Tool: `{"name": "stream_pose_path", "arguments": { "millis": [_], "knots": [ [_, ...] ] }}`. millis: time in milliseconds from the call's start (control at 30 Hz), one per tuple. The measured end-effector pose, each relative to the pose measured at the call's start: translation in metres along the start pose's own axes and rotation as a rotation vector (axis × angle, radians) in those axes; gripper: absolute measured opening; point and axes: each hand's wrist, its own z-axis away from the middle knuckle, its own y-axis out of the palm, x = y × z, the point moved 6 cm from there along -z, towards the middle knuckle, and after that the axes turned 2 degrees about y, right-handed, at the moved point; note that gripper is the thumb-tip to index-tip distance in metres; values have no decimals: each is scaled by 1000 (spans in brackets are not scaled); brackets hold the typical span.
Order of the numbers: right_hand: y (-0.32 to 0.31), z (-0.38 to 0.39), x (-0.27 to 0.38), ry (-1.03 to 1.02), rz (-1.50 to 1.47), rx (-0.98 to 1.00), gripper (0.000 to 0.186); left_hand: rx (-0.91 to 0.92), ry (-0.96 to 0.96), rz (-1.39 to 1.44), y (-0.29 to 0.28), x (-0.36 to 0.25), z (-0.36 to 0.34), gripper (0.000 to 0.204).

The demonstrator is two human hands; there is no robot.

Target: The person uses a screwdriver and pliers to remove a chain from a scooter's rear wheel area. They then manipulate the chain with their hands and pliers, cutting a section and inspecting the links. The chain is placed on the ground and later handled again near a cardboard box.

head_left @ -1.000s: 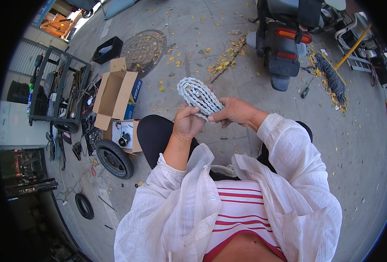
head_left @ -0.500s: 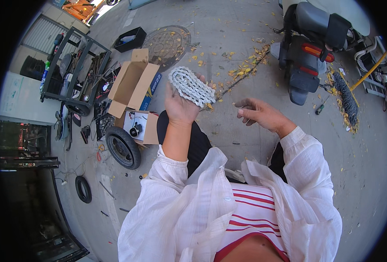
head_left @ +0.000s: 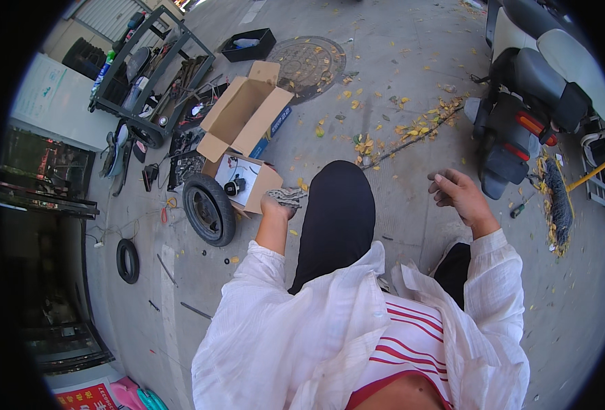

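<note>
A silver roller chain (head_left: 287, 197), bunched into a flat coil, lies in my left hand (head_left: 275, 208). That hand has its fingers round the chain's lower side, left of my raised knee, near the open cardboard box with white lining (head_left: 265, 188). The chain is seen edge-on and partly covered by the hand. My right hand (head_left: 461, 197) hangs over the ground on the right with nothing visible in it. Its fingers are loosely bent and apart, and the fingertips look dark with grime.
A wheel with a tyre (head_left: 209, 210) leans by the boxes; a larger open carton (head_left: 241, 113) stands behind. At the far left is a metal cart (head_left: 156, 75). A scooter (head_left: 521, 116) and mop (head_left: 560, 205) are on the right. Fallen leaves (head_left: 418, 130) lie ahead.
My left hand has lowered with the chain and moved left, from in front of me to beside my knee. My right hand stays raised and apart. The view has shifted, and my knee now shows.
</note>
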Motion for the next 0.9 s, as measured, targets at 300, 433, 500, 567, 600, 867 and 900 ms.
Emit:
{"name": "stream_pose_path", "arguments": {
  "millis": [300, 433, 500, 567, 600, 867, 900],
  "knots": [
    [-9, -5, -8, 14, 95, -52, 35, 511, 262, -179, 188, -161, 56, 64],
    [-2, -4, -2, -22, 83, -40, 35, 176, 242, -305, 173, -211, 54, 69],
    [2, -5, -1, -38, 80, -25, 34, 228, 349, -334, 144, -220, 47, 73],
    [1, -4, -2, -38, 91, -27, 34, 221, 330, -420, 104, -201, 48, 75],
    [0, -4, -3, -33, 102, -29, 34, 196, 283, -463, 78, -187, 50, 75],
    [19, -16, -12, -1, 199, 12, 33, -197, -108, -612, -213, -93, 76, 67],
    [23, -15, -8, -5, 185, 18, 32, -225, -155, -661, -237, -83, 85, 66]
  ]
}}
